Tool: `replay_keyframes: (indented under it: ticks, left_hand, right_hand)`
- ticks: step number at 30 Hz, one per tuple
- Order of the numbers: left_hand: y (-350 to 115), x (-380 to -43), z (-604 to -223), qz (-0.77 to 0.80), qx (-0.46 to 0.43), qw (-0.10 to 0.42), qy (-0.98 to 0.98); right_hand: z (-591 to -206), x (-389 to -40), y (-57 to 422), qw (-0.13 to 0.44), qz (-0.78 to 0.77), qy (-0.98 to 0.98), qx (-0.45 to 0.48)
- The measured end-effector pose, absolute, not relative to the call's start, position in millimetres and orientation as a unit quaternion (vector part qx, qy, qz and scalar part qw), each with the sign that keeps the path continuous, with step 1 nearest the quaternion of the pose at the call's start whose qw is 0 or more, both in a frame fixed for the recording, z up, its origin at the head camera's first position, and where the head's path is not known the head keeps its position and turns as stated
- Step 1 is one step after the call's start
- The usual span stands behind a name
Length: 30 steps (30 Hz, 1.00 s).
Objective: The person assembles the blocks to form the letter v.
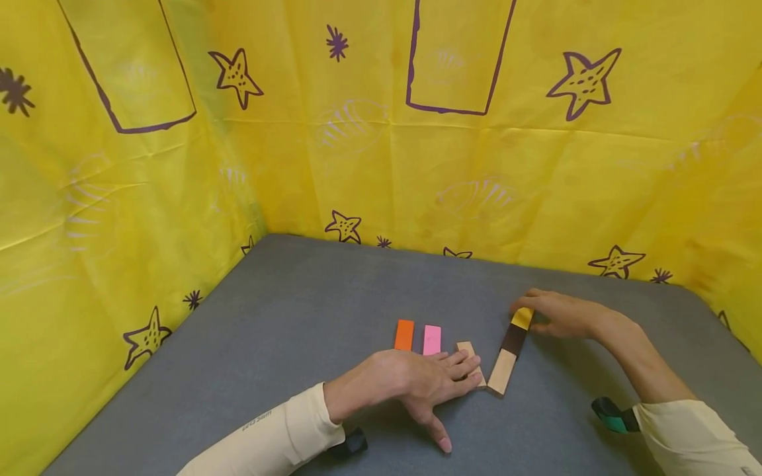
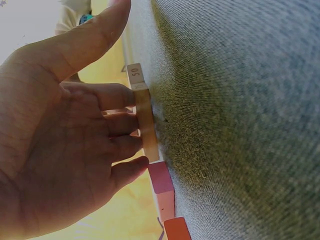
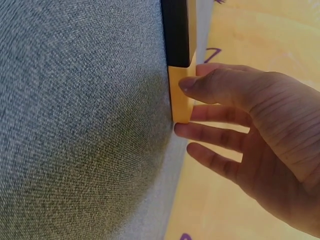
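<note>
With its thumb and fingers, my right hand (image 1: 565, 315) pinches the yellow block (image 1: 522, 318) at the far end of a slanting row. In that row a dark brown block (image 1: 514, 339) comes after the yellow one, then a plain wooden block (image 1: 503, 372) nearest me. My left hand (image 1: 431, 383) lies palm down with its fingers extended, fingertips on a second plain wooden block (image 1: 466, 347). This block tilts the other way, its near end meeting the row in a V. Printed digits show on a block end (image 2: 134, 73) in the left wrist view.
Left of the V lie a pink block (image 1: 432, 338) and an orange block (image 1: 404, 335), side by side and partly behind my left hand. All rest on a grey cloth-covered table (image 1: 309, 284). Yellow patterned curtains (image 1: 357, 165) rise along its back and left edges.
</note>
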<state>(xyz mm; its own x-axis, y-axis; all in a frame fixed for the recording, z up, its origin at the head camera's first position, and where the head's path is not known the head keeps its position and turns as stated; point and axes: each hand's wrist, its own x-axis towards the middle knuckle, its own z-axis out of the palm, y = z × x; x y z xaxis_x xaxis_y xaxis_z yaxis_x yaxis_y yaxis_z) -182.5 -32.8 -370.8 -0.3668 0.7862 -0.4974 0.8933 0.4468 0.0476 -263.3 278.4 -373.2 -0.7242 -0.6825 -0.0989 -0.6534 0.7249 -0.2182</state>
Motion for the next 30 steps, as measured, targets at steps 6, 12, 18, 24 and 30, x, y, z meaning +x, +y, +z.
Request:
replay_keyframes:
  ticks: [6, 12, 18, 24, 30]
  left_hand:
    - [-32.5, -181.9, -371.0, -0.121, 0.513, 0.226, 0.819]
    - [-32.1, -181.6, -371.3, -0.124, 0.515, 0.221, 0.819]
    - [-32.0, -182.5, -370.6, -0.121, 0.512, 0.231, 0.818]
    - [-32.6, -181.8, -370.7, -0.121, 0.512, 0.227, 0.82]
    - [-32.4, -180.8, -371.1, -0.128, 0.512, 0.218, 0.821]
  right_hand:
    - [-373.2, -263.5, 276.7, 0.088, -0.086, 0.925, -0.36]
    - [-373.5, -262.8, 277.8, 0.088, -0.088, 0.924, -0.36]
    - [-374.2, -263.2, 279.7, 0.078, -0.085, 0.923, -0.367]
    - [-375.0, -263.6, 278.7, 0.072, -0.083, 0.922, -0.372]
    - [-375.5, -264.3, 277.6, 0.067, -0.078, 0.921, -0.377]
